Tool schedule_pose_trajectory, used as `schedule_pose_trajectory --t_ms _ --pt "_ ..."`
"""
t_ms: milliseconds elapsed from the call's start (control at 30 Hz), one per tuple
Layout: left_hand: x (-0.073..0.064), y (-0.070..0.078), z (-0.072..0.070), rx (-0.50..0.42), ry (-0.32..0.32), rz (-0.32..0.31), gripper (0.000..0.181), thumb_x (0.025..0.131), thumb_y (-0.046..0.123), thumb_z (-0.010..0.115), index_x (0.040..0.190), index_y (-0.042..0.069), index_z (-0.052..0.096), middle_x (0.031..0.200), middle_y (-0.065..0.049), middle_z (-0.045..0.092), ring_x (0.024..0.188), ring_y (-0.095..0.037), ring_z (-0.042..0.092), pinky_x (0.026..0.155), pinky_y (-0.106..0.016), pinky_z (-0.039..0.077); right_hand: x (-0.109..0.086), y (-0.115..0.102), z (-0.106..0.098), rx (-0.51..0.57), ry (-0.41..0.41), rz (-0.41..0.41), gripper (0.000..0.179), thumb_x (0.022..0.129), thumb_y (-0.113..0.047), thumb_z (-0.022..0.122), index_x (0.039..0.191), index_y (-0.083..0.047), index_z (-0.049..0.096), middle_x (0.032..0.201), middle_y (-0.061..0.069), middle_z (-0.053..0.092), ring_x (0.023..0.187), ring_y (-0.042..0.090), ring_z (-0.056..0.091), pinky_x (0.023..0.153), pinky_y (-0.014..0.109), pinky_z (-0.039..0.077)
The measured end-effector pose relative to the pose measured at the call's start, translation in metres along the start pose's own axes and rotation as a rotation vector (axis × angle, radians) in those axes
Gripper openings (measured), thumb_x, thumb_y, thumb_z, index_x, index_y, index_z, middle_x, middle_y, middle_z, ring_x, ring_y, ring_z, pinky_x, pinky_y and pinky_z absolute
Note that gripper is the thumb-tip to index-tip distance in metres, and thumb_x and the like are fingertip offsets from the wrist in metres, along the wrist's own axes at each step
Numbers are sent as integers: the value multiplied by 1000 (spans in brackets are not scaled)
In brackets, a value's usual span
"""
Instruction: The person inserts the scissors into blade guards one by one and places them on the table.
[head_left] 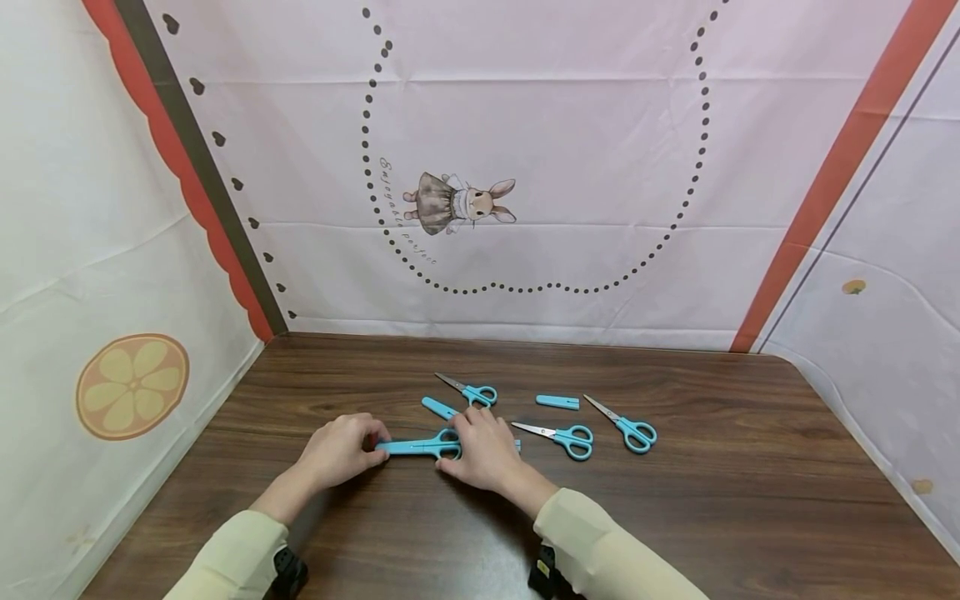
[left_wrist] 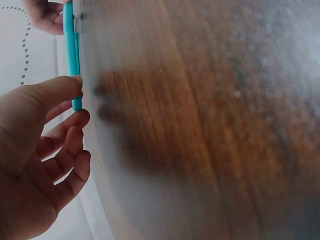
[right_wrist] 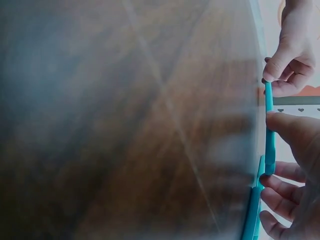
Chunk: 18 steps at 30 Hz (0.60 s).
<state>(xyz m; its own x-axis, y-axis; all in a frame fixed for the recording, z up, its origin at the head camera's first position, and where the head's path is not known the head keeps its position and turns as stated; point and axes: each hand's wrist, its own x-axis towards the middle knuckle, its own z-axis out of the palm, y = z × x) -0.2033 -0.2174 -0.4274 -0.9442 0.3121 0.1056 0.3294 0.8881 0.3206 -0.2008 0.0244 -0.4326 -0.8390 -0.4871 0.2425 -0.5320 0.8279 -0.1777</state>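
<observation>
A pair of small blue-handled scissors [head_left: 437, 447], its blades covered by a blue sheath [head_left: 405, 447], lies level between both hands. My left hand [head_left: 341, 450] pinches the closed tip of the sheath between thumb and forefinger; its other fingers are loosely bent in the left wrist view. At the other end, my right hand [head_left: 483, 450] holds the handles with thumb and fingers, covering part of the rings. In the right wrist view the held scissors [right_wrist: 270, 145] appear edge-on, raised above the table. Another blue sheath [head_left: 437, 407] lies just behind my right hand, partly covered by it.
Three uncovered scissors lie on the brown table [head_left: 675, 517]: one at the back [head_left: 468, 392], one right of my right hand [head_left: 558, 435], one farther right [head_left: 622, 423]. A loose sheath [head_left: 557, 402] is behind them. A blue end [head_left: 518, 446] shows beside my right hand.
</observation>
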Motion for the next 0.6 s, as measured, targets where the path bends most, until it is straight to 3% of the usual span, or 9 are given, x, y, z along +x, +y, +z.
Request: schedule_pose_trajectory --t_ms 267,600 --pt "1 -1 1 14 -33 -16 12 75 26 76 79 26 65 69 11 51 59 -6 44 53 -27 36 2 -1 -1 -6 -56 14 52 77 -54 65 111 -14 60 99 1 56 90 18 51 66 29 38" --pt "2 0 0 20 -40 -11 12 74 25 77 77 25 65 68 10 50 59 -7 43 52 -27 35 3 -4 -3 -41 -69 7 53 78 -54 65 112 -14 58 102 2 56 93 19 51 68 31 40"
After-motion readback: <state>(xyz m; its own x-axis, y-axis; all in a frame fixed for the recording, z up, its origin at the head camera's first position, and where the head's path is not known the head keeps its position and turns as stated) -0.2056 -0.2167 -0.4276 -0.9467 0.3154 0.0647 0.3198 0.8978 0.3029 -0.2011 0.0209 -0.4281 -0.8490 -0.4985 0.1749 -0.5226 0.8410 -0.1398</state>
